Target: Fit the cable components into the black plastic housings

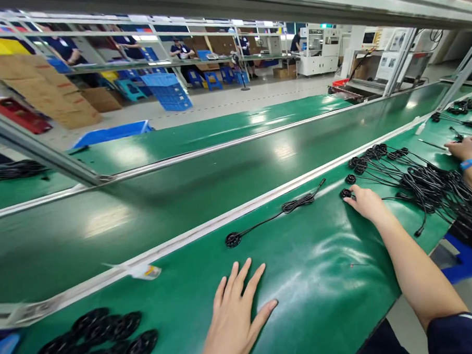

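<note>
My left hand is spread flat over the green mat, with nothing in its fingers. Just beyond its fingertips lies a black round cable part, whose cord runs to a tied black cable bundle. On the right, my right hand pinches a small black disc-shaped cable end between thumb and fingers. Its cord seems to lead under the hand toward a heap of black cables. A similar round end rests right beside it.
Black ring-shaped parts are piled at the lower left. A white tag or small bottle lies by the pale rail. At far right are a co-worker's hands. A metal post crosses the left; other people sit across the aisle.
</note>
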Available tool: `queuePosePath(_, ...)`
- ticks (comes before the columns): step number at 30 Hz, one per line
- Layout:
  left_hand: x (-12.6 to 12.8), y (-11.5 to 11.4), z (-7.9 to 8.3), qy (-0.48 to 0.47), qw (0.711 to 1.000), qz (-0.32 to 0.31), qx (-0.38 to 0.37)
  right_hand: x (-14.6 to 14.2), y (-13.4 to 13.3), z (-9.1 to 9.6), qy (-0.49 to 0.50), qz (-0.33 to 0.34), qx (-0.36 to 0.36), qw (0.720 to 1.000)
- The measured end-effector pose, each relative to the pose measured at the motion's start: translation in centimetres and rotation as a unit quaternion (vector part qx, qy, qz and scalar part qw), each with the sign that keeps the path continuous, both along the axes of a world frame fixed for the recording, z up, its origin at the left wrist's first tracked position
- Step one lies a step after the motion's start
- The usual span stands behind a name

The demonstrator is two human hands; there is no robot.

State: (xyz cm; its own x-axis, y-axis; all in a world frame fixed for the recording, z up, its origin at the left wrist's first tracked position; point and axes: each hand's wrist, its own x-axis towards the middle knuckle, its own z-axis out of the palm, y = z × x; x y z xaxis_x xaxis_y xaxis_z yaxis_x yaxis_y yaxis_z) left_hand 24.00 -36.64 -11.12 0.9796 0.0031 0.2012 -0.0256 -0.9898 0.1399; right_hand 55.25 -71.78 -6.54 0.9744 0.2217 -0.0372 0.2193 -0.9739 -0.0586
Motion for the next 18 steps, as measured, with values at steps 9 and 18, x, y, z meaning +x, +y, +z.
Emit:
queuePosePath(9, 0.0, 0.0, -0.3, -0.005, 1.000, -0.001, 0.006, -5.9, 6.4, 1.8, 0.075, 0.092, -0.001, 0.993)
queuePosePath(18, 0.2, -0.6, 0.3, -0.012, 1.000, 0.010, -0.024, -14.6, 13.7, 2.0, 0.137, 0.281, 0.034, 0.949)
